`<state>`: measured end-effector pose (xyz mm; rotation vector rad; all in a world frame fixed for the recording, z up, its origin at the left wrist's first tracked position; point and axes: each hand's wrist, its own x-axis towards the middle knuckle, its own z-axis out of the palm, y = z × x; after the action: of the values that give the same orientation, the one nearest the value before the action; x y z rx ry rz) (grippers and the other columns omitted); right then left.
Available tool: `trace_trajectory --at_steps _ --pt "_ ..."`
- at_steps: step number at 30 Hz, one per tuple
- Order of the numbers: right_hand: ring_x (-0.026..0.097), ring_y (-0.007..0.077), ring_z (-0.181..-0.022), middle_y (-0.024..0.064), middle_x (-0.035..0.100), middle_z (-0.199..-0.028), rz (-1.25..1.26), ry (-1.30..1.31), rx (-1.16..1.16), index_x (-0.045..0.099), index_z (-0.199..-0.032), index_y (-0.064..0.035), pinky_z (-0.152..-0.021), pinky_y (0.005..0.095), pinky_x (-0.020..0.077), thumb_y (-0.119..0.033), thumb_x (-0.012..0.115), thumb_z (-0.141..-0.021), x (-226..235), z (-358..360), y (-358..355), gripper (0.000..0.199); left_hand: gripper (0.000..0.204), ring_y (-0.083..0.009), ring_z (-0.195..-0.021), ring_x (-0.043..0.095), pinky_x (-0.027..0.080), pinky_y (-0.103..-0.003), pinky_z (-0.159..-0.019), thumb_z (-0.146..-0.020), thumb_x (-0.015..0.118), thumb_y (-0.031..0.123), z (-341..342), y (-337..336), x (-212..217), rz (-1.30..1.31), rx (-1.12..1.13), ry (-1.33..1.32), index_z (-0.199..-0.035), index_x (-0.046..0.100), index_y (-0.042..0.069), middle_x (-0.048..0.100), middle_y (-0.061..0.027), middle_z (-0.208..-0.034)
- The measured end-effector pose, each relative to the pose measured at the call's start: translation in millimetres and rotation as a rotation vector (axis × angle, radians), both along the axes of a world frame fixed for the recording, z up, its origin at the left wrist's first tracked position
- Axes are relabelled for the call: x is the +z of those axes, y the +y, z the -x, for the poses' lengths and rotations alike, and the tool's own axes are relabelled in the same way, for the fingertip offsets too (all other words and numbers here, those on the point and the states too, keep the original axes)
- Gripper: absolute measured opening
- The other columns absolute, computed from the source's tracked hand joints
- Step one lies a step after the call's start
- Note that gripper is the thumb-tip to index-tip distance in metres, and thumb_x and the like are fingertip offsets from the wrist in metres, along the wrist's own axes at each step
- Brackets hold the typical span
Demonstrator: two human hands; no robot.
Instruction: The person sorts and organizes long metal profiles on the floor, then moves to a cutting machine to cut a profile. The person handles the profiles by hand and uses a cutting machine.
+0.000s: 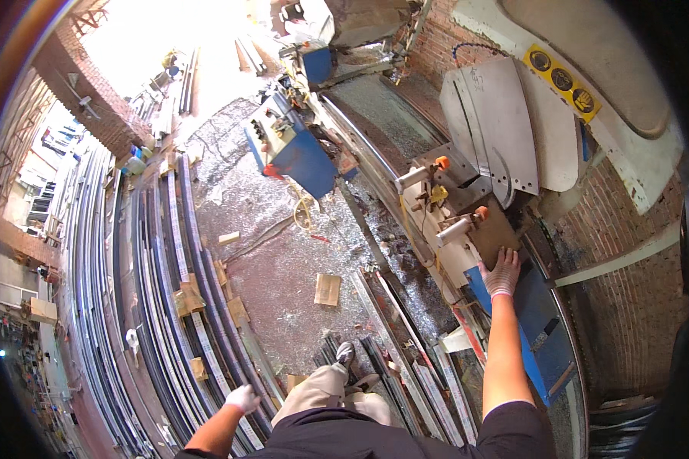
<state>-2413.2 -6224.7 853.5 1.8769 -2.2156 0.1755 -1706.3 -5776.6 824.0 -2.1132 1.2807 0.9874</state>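
My right hand point(501, 269), in a light glove, reaches out to the saw machine on the right. Its fingers lie stretched over the near edge of a flat brown plate point(495, 236) on the machine bed. Just beyond the fingers are two white clamp cylinders with orange ends, the nearer clamp point(459, 228) and the farther clamp point(417, 177). A large grey blade guard point(478, 115) stands behind them. My left hand point(243, 398), also gloved, hangs low at my side, away from the machine. Its fingers look loosely apart and nothing shows in them.
Long metal profiles point(168, 306) lie in rows on the left. More profiles point(413, 359) lie by my feet, near the blue machine base point(540, 329). A second blue machine unit point(291, 149) stands ahead. A cardboard piece point(328, 290) lies on the shavings-strewn floor.
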Motion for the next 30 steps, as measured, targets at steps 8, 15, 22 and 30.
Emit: trace_trajectory --at_steps 8,15,22,30 --pt "0.031 0.0386 -0.150 0.0203 0.040 -0.159 -0.062 -0.173 -0.166 0.045 -0.149 0.0002 -0.123 0.0524 0.0240 -0.045 0.063 -0.093 3.6 -66.3 48.6 0.074 0.070 -0.0338 -0.122 0.065 0.050 -0.038 -0.104 -0.085 0.068 0.054 -27.9 177.5 10.7 -0.081 0.469 0.058 -0.131 0.066 0.000 0.067 -0.0216 -0.131" --pt "0.040 0.0412 -0.142 0.0229 0.055 -0.140 -0.181 -0.363 0.134 0.067 -0.119 0.0010 -0.120 0.0493 0.0309 -0.028 0.063 -0.090 -127.8 -196.9 196.6 0.041 0.051 -0.0381 -0.115 0.066 0.052 -0.041 -0.097 -0.087 0.067 0.049 -37.8 75.8 -56.7 0.246 0.341 0.356 -0.124 0.071 0.015 0.071 -0.0200 -0.120" --pt "0.067 0.0414 -0.107 0.0256 0.070 -0.113 -0.297 -0.698 -0.160 0.069 -0.118 -0.0039 -0.095 0.0488 0.0517 -0.018 0.065 -0.088 -159.0 -301.4 255.9 0.034 0.044 -0.0330 -0.102 0.072 0.057 -0.043 -0.091 -0.083 0.070 0.043 -213.5 -185.2 -14.2 0.238 -0.290 -0.006 -0.120 0.072 0.020 0.075 -0.0144 -0.109" --pt "0.071 0.0358 -0.091 0.0210 0.073 -0.098 -0.527 -0.907 -0.355 0.070 -0.096 -0.0057 -0.084 0.0436 0.0544 -0.025 0.076 -0.081 -148.1 -370.8 237.3 0.025 0.022 -0.0358 -0.077 0.071 0.056 -0.043 -0.069 -0.086 0.073 0.031 -320.5 -472.7 85.8 0.802 -0.319 0.050 -0.092 0.073 0.010 0.072 -0.0163 -0.082"
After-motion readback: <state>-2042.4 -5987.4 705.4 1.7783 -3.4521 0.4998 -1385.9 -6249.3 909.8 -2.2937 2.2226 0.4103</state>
